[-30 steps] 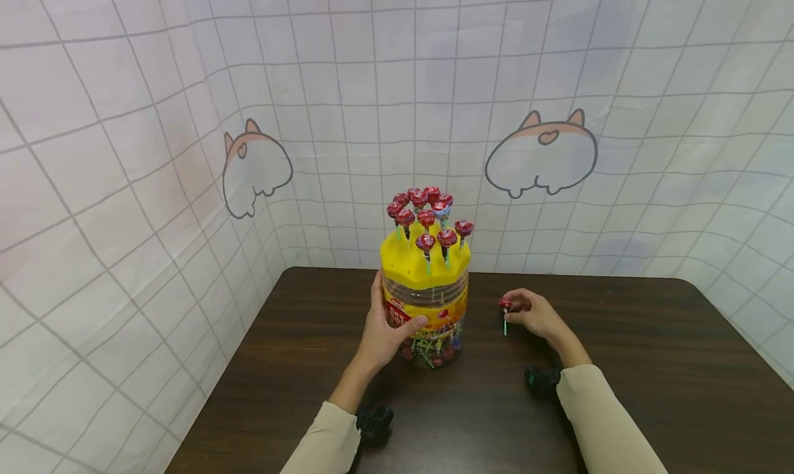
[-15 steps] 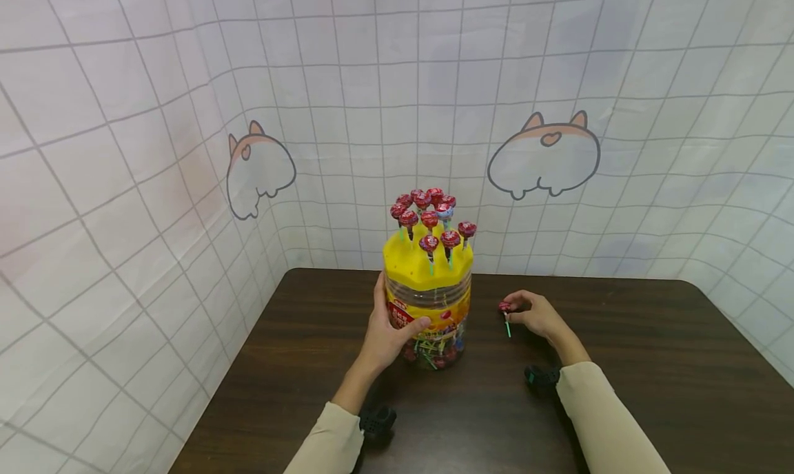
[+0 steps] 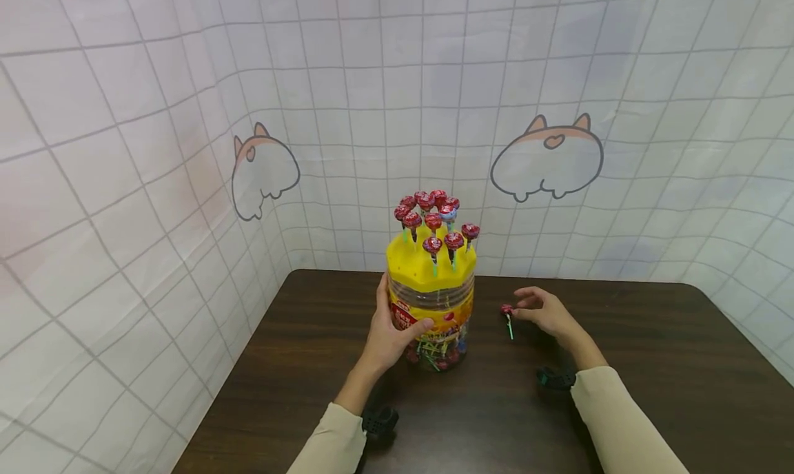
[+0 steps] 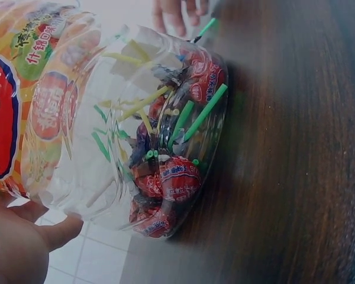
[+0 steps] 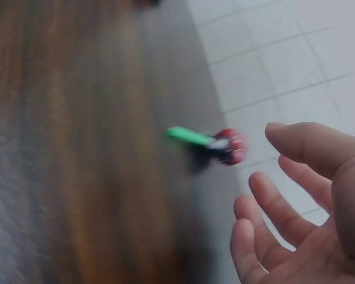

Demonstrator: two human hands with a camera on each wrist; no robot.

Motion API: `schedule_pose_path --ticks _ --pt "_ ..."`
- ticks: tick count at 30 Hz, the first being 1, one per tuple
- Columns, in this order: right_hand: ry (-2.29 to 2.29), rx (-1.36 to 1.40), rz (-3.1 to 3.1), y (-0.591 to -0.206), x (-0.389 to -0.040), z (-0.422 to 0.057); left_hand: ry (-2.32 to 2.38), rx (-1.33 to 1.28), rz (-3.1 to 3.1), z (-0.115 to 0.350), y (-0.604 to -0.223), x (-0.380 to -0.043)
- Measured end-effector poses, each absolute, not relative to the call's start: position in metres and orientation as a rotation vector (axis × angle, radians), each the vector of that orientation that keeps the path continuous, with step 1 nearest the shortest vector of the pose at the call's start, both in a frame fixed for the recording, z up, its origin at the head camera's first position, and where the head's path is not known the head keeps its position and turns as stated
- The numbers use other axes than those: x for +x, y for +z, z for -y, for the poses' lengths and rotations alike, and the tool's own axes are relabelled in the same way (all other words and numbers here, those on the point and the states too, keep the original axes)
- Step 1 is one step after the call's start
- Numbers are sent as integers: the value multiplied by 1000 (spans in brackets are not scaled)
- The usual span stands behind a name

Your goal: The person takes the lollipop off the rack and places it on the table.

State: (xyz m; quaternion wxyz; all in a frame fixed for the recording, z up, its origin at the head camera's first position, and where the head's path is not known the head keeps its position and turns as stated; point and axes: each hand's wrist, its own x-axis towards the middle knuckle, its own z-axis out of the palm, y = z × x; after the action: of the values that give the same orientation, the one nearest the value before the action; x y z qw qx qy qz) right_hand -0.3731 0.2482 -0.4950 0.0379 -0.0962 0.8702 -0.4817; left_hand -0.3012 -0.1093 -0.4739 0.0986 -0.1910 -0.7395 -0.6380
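A: Start at the left. What does that hand do?
B: The left hand (image 3: 383, 337) grips the side of the jar (image 3: 442, 315), its thumb across the front of the label.
A: Awkward thing to handle?
B: Smooth, thin plastic, I'd guess: slippery, and liable to dent if squeezed. It stands on the tabletop (image 3: 664, 336), so a broad hold round the body seems right.
A: What's inside?
B: Wrapped sweets (image 4: 180, 179), mostly red, heaped at the bottom, with green and yellow sticks (image 4: 206, 112) pointing every way. The clear part above shows far fewer.
A: And on top?
B: A cluster of standing lollipops (image 3: 432, 222) rises from the yellow lid (image 3: 411, 271), sticks down. One wrapper is blue, the others red.
A: Further right?
B: A loose lollipop (image 3: 506, 310), well apart from the jar. It appears to lie on the tabletop, stick towards the person.
A: Is anyone holding it?
B: No. The right hand (image 3: 547, 317) is just beside it, thumb and fingers apart; the right wrist view shows a gap.
A: Best place to pinch?
B: The stick, close under the head. It should be light, with a hard head, a slim stick that might bend and a slick wrapper.
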Motion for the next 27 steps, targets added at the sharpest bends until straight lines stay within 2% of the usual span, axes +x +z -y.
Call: schedule_pose_path --ticks 16,27 --pt "-1652 -887 -2747 -362 -331 -201 -1928 -586 2147 109 -475 -302" --pt "-1778 -1169 -2776 -328 -313 -165 -1912 -587 2160 109 -475 -302"
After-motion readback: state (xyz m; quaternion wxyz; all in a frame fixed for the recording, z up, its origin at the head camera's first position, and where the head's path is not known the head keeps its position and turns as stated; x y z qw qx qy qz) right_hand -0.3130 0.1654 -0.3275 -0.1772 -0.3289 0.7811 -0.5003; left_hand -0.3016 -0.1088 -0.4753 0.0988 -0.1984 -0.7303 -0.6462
